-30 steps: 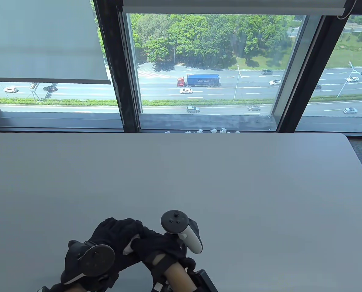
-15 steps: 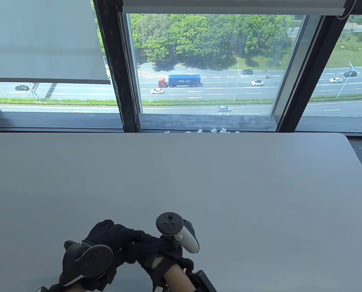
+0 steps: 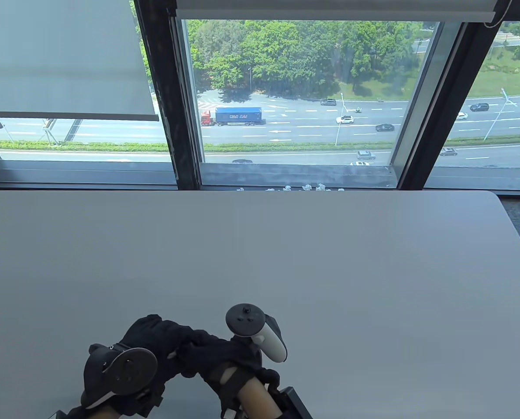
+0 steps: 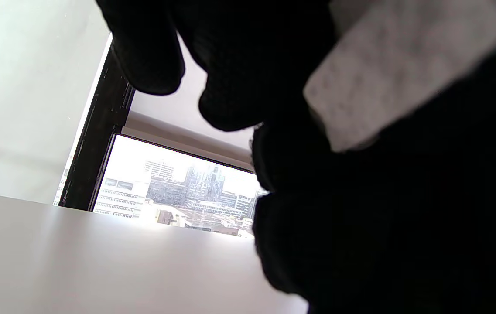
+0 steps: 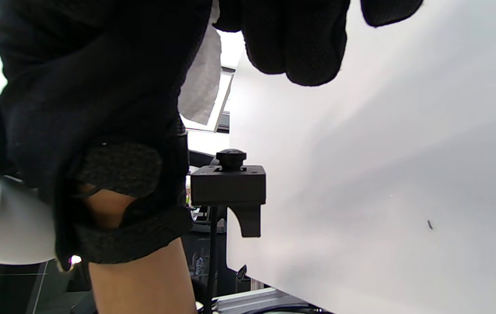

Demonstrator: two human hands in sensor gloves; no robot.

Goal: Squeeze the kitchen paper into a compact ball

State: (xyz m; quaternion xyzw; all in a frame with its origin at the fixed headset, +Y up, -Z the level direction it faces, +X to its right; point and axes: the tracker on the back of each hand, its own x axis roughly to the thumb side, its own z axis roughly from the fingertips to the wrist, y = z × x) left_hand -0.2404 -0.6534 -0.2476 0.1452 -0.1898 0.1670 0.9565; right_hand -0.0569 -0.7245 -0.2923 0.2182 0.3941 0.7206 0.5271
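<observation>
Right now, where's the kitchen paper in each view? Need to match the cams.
Table view: not visible; it is hidden where the left hand and right hand meet, low and left of centre.
Left wrist view: kitchen paper at upper right, a pale patch between black gloved fingers.
Right wrist view: a white flap at top, left of centre, hanging beside the glove.
Shared landmark: the grey table.

Left hand [image 3: 155,338] and right hand [image 3: 218,353] pressed together, fingers curled inward in a closed grip, wrists low
</observation>
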